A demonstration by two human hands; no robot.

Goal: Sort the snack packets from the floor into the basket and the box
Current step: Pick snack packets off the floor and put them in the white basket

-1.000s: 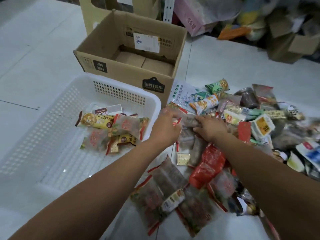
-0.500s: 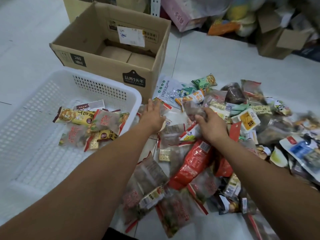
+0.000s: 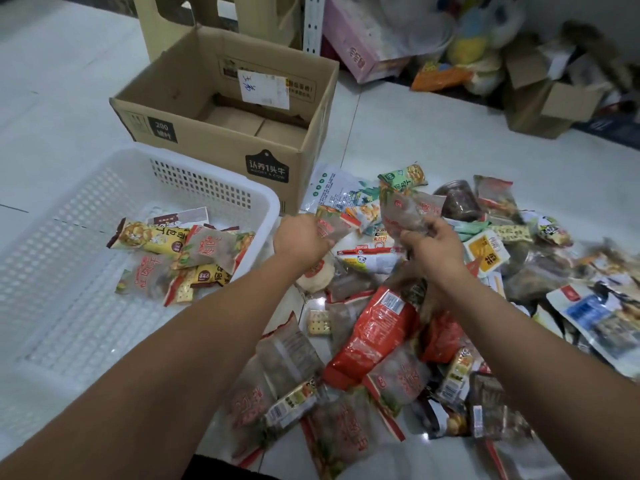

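Box (image 3: 221, 133) behind basket (image 3: 214, 178) — packets (image 3: 381, 327) right.

We see left hand (image 3: 300, 240) gripping a translucent red-trimmed packet (image 3: 334, 221), right hand (image 3: 434, 249) lifting another brownish packet (image 3: 407, 211) over the floor pile (image 3: 391, 327). White basket (image 3: 214, 174) holds several packets; cardboard box (image 3: 207, 133) behind it.

Two hands are in view: the left hand (image 3: 300, 240) closed round one translucent packet (image 3: 334, 221), the right hand (image 3: 434, 249) closed round another translucent packet (image 3: 410, 211). One white basket (image 3: 221, 183) sits at nine o'clock, holding about six packets, among them one yellow packet (image 3: 149, 239). One cardboard box (image 3: 207, 140) stands at eleven o'clock with no packets visible inside. The floor pile from one to five o'clock holds too many packets to count exactly, well over twenty, including one large red bag (image 3: 374, 336) and one round jar (image 3: 459, 200).
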